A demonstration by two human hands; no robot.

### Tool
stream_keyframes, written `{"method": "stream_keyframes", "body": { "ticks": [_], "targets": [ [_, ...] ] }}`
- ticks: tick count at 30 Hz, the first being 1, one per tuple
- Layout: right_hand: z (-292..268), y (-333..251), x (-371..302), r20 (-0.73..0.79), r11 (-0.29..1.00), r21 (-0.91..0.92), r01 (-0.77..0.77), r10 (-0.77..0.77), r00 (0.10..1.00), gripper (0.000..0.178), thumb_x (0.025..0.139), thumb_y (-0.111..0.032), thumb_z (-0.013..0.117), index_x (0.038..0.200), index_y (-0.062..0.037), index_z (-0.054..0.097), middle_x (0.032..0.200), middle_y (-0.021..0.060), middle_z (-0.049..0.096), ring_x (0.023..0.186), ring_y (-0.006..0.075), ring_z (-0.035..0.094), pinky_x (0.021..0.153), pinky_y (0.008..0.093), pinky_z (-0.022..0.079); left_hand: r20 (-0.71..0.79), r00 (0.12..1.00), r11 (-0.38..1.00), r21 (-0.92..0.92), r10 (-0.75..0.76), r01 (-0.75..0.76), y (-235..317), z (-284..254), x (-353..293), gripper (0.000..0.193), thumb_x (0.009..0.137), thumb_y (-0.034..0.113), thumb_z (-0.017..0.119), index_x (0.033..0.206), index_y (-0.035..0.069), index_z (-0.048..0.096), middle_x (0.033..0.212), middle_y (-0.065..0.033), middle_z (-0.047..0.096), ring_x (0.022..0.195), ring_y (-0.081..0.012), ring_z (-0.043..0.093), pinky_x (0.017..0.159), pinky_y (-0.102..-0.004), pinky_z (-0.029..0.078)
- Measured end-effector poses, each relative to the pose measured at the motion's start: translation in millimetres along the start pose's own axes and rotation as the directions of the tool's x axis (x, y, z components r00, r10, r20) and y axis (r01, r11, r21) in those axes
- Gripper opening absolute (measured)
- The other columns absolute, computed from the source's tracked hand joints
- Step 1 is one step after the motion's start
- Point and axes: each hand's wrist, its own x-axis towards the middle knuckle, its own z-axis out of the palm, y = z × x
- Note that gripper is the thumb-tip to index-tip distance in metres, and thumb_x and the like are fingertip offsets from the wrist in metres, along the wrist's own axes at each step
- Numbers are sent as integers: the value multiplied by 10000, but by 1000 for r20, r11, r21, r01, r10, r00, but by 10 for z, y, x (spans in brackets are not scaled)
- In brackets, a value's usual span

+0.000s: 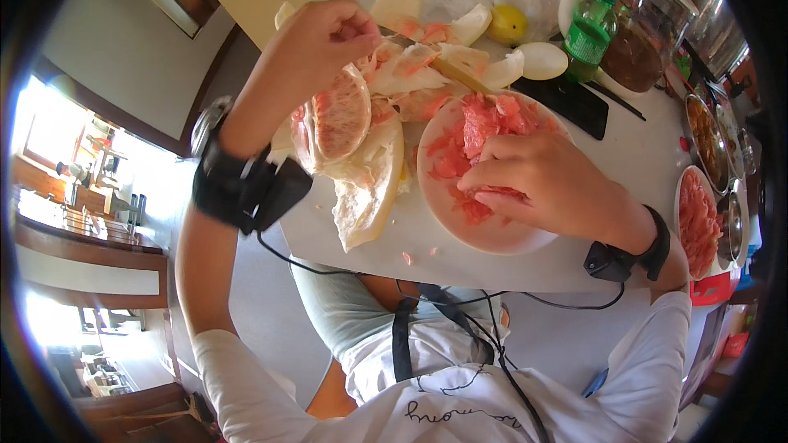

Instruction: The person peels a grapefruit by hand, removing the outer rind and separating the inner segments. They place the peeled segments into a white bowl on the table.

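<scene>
Here, pink, chunky citrus pulp (483, 127) sits on a round white plate (525, 244), just beyond the right hand (538, 180)'s curled fingers; probably soft, fragile, best pinched mid-chunk. The left hand (332, 33) curls too; either grip unclear.

Place: I read a home | Signs: white table (509, 271), fruit plate (492, 241), chopsticks (622, 101), drink bottle (588, 35) | Left edge: bright window (54, 121)

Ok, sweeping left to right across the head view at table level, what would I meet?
Left hand → near plate of pink pulp → thin black stick → far-right heap of pink pulp.
</scene>
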Motion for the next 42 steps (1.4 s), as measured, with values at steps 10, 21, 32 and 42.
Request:
{"method": "stream_keyframes", "body": {
  "ticks": [10,21,32,42],
  "targets": [
    [-86,-48,-18,-33,993,115,-22,26,999,285,771,-7,608,1054,-34,638,909,133,644,831,285,605,757,357,479,-32,989,913,391,143,-119,-239,-95,190,217,931,187,534,999,0,620,975,-108,662,878,-194,628,842,-285,477],
    [-400,-400,229,217,919,262,-296,243,945,313,835,-39,585,1142,16,568,928,125,618,827,188,612,735,297,487,-119,852,839,-288,-510,462,-489,-375,-857,393,973,327,456,1232,37,508,1194,-136,575,1026,-241,605,913,-338,479],
    [157,-168,1458,156,594,613,-521,555,817,524,842,-74,609,1314,17,401,1110,99,531,1010,144,550,786,247,472,4,928,800,-506,-373,323,-758,-15,-812,355,959,253,483,1171,-23,558,1038,-67,614,898,-117,588,821,-273,493],
    [162,-99,1352,132,557,710,-431,496,858,462,812,-28,597,1242,60,453,1022,111,590,850,160,602,741,270,491,-168,942,266,-960,-291,-89,-371,442,-783,404,938,225,551,1252,-14,467,1079,-67,594,948,-118,577,812,-279,492]
  ]
}}
